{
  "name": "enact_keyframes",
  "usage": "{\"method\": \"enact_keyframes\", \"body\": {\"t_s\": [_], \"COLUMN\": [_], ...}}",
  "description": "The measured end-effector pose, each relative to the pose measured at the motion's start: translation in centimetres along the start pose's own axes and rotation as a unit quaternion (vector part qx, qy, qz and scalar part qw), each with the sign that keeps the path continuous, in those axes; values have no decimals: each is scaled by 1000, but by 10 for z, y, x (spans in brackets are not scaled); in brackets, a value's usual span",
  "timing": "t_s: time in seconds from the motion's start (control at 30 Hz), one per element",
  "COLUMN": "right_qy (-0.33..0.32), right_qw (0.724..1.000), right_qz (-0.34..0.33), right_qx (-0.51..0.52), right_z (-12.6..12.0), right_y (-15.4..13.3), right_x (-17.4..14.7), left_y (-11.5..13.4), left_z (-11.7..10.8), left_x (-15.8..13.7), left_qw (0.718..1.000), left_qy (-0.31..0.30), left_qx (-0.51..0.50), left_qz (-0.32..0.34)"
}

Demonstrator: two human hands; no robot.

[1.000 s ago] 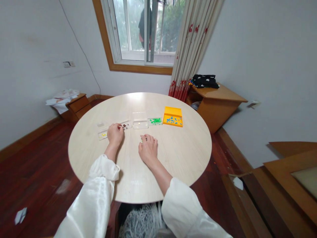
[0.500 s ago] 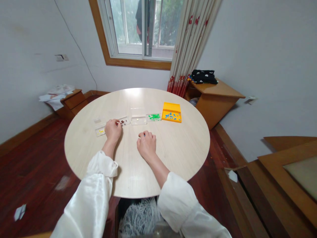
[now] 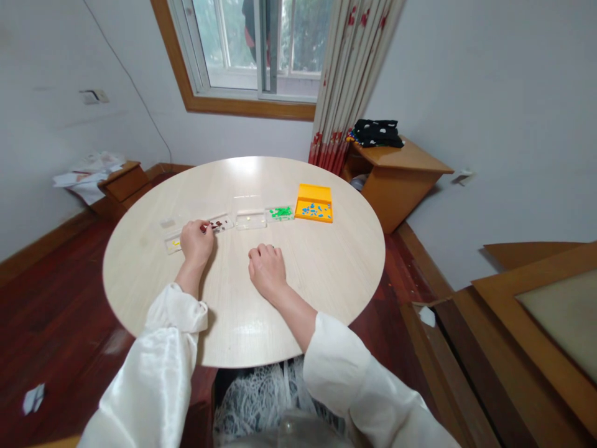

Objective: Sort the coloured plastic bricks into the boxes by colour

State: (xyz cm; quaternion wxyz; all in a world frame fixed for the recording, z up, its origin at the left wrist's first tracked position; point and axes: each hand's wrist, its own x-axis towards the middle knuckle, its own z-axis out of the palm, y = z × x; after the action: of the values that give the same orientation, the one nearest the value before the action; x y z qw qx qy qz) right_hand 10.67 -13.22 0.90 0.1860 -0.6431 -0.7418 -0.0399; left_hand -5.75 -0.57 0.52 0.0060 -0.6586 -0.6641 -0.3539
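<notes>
My left hand (image 3: 196, 242) reaches over the left side of the table, fingers pinched together. A small dark brown piece (image 3: 204, 228) shows at its fingertips. Just right of those fingers lies a clear box (image 3: 227, 226) with more brown pieces, partly hidden. Behind the wrist side sits a clear box with yellow pieces (image 3: 175, 243). My right hand (image 3: 268, 270) rests on the tabletop with curled fingers; what they hold, if anything, is hidden. Beyond it stand an open clear box (image 3: 250, 224) with a tiny pale bit and a box of green pieces (image 3: 281, 213).
An open yellow case (image 3: 314, 191) with blue pieces lies at the far right of the boxes on the round table (image 3: 321, 267). A wooden cabinet (image 3: 403, 158) bearing folded black cloth (image 3: 377, 133) stands behind to the right. A curtain (image 3: 354, 74) hangs beside the window.
The view has shifted slightly, so everything sits further left and a little higher. Both hands stay near the same places. A bit of blue at my right fingers no longer shows.
</notes>
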Motion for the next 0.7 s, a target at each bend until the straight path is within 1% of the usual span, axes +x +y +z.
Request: {"method": "enact_keyframes", "body": {"t_s": [0.13, 0.3, 0.57, 0.7], "right_qy": [-8, -24, -17, -14], "right_qw": [1000, 999, 999, 1000], "right_qz": [-24, -40, -30, -19], "right_qx": [-3, -1, 4, -5], "right_z": [-3, -7, -5, -2], "right_y": [7, 8, 8, 2], "right_x": [-4, -5, -4, -3], "left_y": [-3, -3, -1, 2], "left_z": [-1, -2, 0, 1], "left_x": [-1, -1, 1, 1], "left_qw": [1000, 1000, 1000, 1000], "left_qy": [6, 10, 8, 2], "left_qx": [-2, -6, -12, -19], "left_qz": [-4, -8, 0, 8]}}
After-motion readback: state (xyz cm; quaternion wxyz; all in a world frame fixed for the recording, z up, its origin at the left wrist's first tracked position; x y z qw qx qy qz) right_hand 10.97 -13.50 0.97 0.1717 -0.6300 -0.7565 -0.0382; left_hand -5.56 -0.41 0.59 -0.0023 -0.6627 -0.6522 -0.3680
